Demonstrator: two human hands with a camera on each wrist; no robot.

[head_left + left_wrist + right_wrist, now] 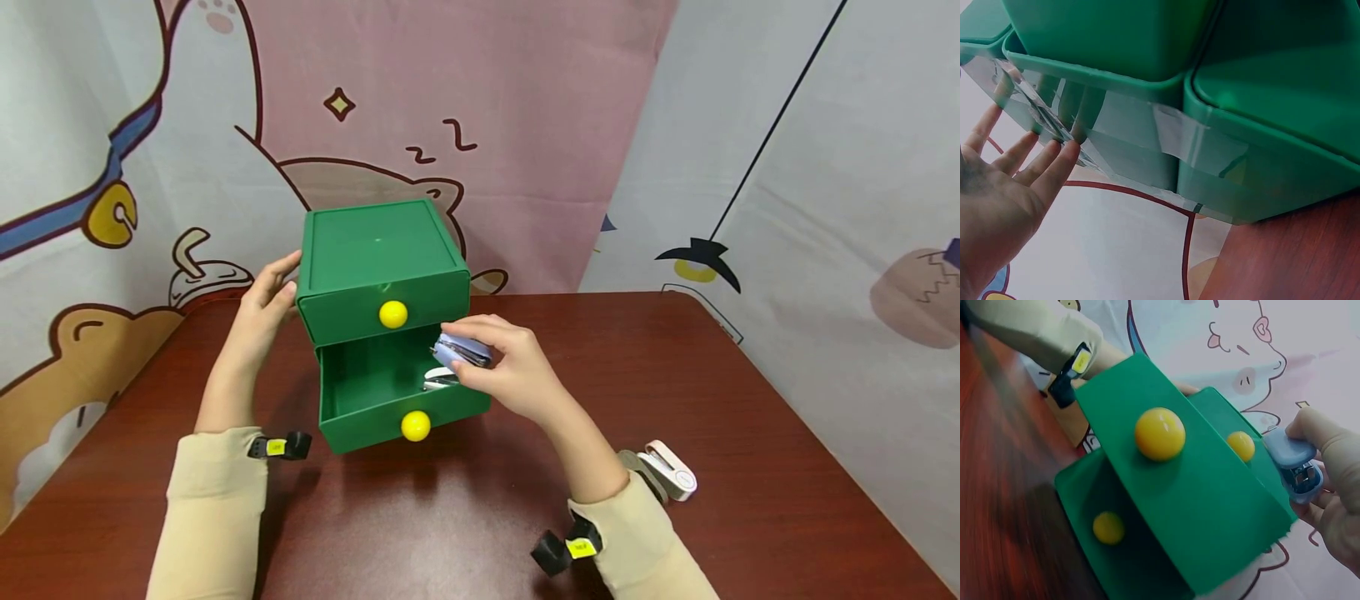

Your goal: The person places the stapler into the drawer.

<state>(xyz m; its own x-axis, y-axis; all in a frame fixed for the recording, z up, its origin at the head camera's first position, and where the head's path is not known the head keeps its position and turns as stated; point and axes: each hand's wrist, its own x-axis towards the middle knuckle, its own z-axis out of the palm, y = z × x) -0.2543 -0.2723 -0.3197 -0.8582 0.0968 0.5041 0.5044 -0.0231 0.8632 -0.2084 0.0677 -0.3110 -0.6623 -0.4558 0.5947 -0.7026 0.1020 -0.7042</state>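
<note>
A small pale-purple stapler [467,351] is pinched between the thumb and fingers of my right hand [517,367], over the right side of the pulled-out drawer [405,425]. That drawer belongs to a green cabinet [378,242] with round yellow knobs. Inside it lies a white stapler-like item [438,379], partly hidden by my right hand. My left hand [262,308] rests against the cabinet's left side. In the left wrist view its straight, spread fingers [1057,172] touch clear tape [1129,134] along the green wall.
A white stapler [672,473] and a grey item [645,475] lie on the brown table [750,500], partly behind my right forearm. A cartoon-printed cloth [540,125] hangs behind the table. In the right wrist view, closed drawer fronts with yellow knobs [1109,528] flank the open drawer.
</note>
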